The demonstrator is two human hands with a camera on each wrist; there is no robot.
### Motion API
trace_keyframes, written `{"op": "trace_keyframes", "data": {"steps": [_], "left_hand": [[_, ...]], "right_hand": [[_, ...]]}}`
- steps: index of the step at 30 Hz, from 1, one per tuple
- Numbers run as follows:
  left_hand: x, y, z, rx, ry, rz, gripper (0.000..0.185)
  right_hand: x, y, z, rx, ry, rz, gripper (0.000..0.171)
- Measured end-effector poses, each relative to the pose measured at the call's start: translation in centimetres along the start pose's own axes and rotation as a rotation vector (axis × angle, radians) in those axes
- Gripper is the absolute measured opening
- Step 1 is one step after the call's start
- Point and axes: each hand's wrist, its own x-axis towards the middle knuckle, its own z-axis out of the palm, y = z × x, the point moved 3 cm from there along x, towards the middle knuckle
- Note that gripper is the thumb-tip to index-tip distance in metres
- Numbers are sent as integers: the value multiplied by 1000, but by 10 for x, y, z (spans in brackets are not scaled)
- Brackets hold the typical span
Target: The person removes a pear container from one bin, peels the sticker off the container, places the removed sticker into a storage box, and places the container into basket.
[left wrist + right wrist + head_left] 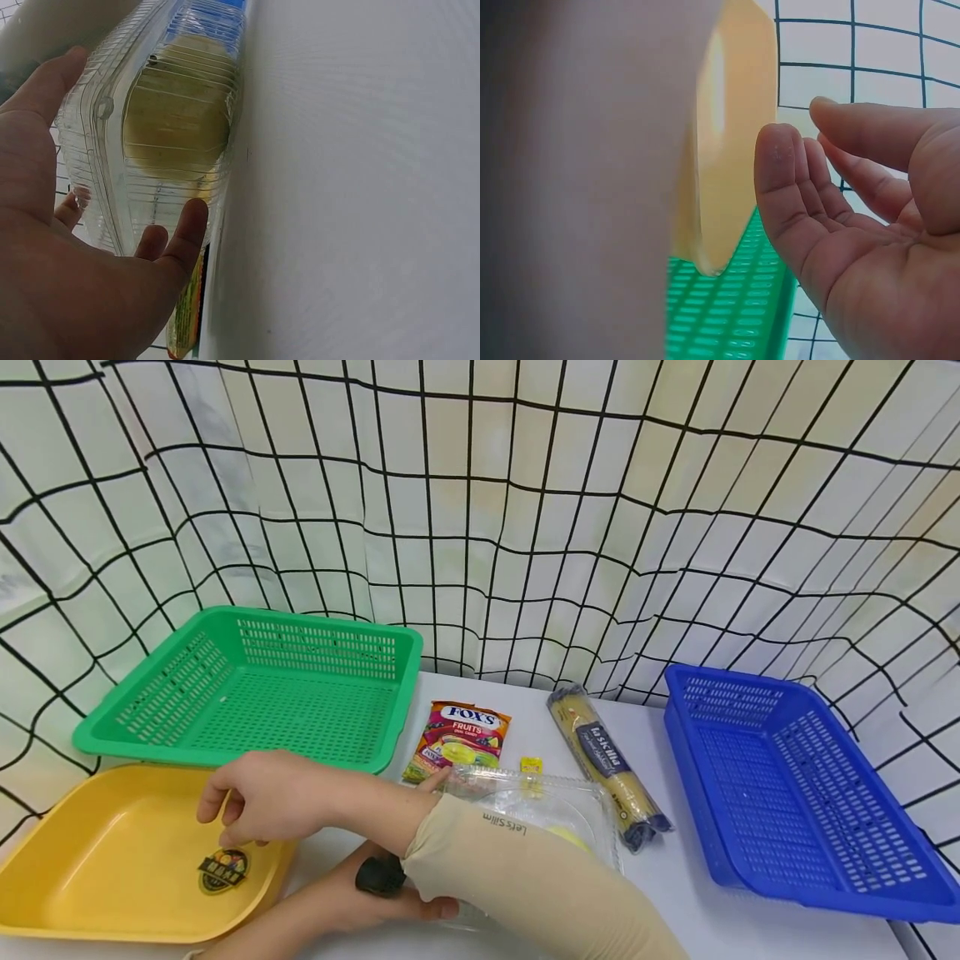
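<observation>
A white tabletop (525, 727) stands before a grid-patterned curtain. Nearest, the left hand (405, 906) rests straight fingers (184, 229) against a clear plastic container (555, 814). The right hand (255, 797) hovers over the yellow tray (90, 877), fingers loosely curled, holding nothing. Beyond lies a green basket (255, 685).

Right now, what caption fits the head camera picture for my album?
Right hand hovers over a yellow tray while the left hand touches a clear plastic box between green and blue baskets.
</observation>
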Motion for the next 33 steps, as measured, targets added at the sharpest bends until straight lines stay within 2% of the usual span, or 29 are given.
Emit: {"op": "trace_keyframes", "data": {"steps": [4, 8, 11, 15, 22, 33], "left_hand": [[0, 1, 0, -1, 13, 22, 128], [-1, 0, 0, -65, -4, 19, 121], [-1, -1, 0, -98, -10, -18, 105], [-1, -3, -2, -64, 9, -50, 82], [-2, -5, -3, 87, 73, -166, 112], [-3, -4, -2, 121, 88, -95, 101]], "right_hand": [[-4, 0, -4, -15, 14, -17, 27], [-13, 2, -11, -9, 33, -28, 24], [-21, 5, -16, -1, 41, -30, 22], [-30, 8, -23, 3, 56, -45, 19], [-50, 17, -35, 8, 107, -96, 15], [-102, 47, -50, 176, 160, -132, 12]]}}
